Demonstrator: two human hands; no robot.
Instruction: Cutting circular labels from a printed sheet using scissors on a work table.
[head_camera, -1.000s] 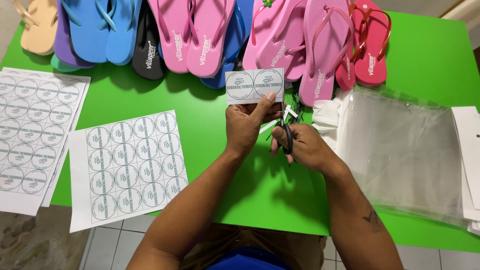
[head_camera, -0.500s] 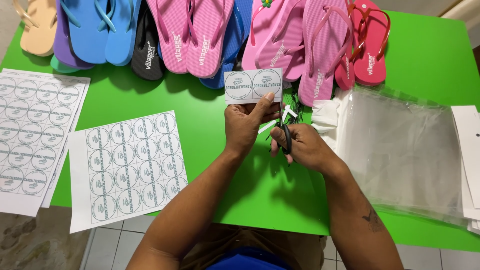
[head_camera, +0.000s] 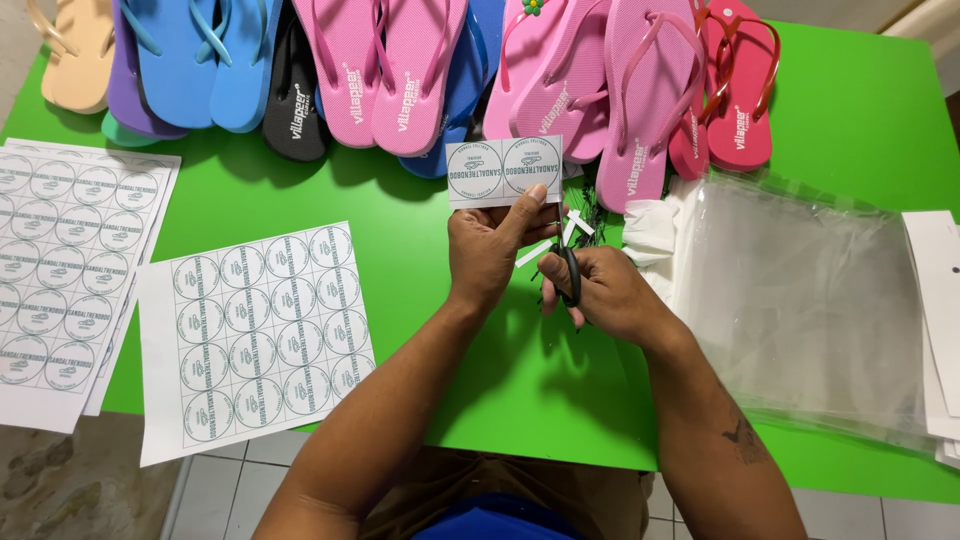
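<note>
The left hand pinches a small paper strip bearing two round labels, held up near the middle of the green tabletop, while the right hand is closed around black-handled scissors just beside it. Judging by this, one piece is already off and its two labels not yet parted. The label sheet at the near edge and the stack at the left edge look mostly uncut.
</note>
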